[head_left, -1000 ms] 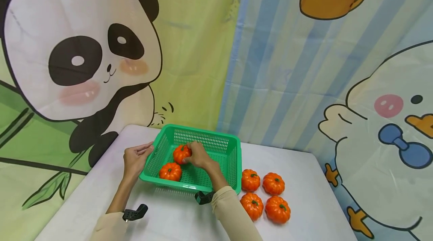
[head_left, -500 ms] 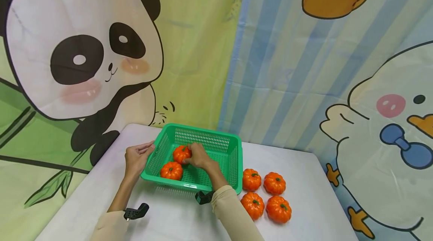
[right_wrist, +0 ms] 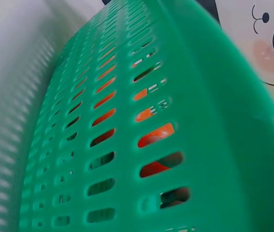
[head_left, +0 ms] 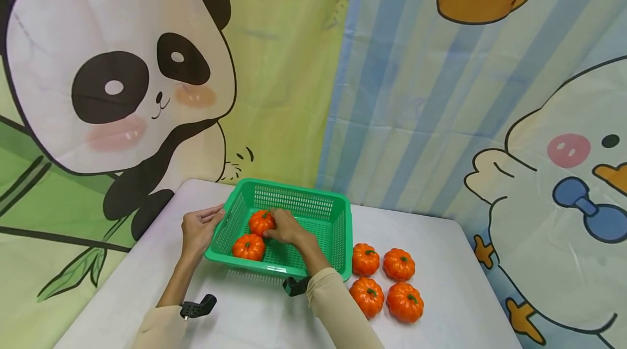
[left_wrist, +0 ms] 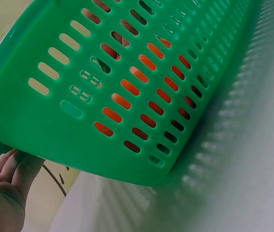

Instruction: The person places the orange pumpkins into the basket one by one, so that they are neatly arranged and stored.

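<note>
A green plastic basket [head_left: 338, 240] with slotted walls sits on the white table. Inside it, toward the left, are two small orange pumpkins with green stems: the front pumpkin [head_left: 248, 248] and the rear pumpkin [head_left: 261, 222]. My right hand [head_left: 290, 227] reaches over the front rim and grips the rear pumpkin from its right side. At the basket's left rim, my left hand [head_left: 198, 229] holds the edge with its fingers; the left wrist view shows that hand [left_wrist: 6, 188] beneath the rim. Through the slots in the right wrist view, bits of orange pumpkin [right_wrist: 156, 135] show.
Several more orange pumpkins stand on the table right of the basket, such as the near right pumpkin [head_left: 405, 302] and the far right pumpkin [head_left: 399, 264]. A cartoon-printed curtain [head_left: 392, 93] hangs behind the table [head_left: 431, 234].
The rear pumpkin and the right hand on it have shifted very slightly left within the basket. The left hand stays at the rim. The view has drifted slightly.
</note>
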A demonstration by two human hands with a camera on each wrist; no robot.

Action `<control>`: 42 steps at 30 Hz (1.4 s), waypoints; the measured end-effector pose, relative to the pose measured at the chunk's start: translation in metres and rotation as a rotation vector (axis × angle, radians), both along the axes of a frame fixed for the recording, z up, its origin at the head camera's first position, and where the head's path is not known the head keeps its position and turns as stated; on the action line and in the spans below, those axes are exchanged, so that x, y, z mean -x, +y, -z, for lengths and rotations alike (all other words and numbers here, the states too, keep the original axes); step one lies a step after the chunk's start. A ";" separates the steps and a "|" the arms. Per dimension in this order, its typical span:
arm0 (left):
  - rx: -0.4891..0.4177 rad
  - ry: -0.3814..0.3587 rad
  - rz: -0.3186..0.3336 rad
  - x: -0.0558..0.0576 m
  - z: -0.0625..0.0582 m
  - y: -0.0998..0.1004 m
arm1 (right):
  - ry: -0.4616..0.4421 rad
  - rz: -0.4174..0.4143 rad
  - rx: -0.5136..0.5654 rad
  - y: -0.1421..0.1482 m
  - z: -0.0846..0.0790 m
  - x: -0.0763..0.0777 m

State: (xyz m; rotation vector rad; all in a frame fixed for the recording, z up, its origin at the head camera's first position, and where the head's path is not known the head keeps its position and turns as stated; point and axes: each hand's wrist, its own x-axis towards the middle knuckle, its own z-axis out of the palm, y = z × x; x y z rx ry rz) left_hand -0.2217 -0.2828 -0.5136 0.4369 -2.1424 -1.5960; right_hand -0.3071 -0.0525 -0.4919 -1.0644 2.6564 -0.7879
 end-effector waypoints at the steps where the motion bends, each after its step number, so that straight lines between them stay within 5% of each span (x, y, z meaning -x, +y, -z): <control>1: 0.004 -0.001 0.000 0.001 0.000 0.000 | -0.001 -0.005 -0.003 0.001 0.000 0.000; 8: 0.037 0.002 -0.009 0.001 0.003 0.000 | -0.006 -0.030 -0.015 0.004 -0.004 0.000; 20: 0.036 -0.012 -0.013 0.000 0.002 0.002 | 0.011 0.054 -0.087 0.015 -0.014 -0.007; 42: 0.022 0.005 -0.014 0.002 0.002 0.001 | 0.076 0.076 0.116 0.082 -0.047 -0.013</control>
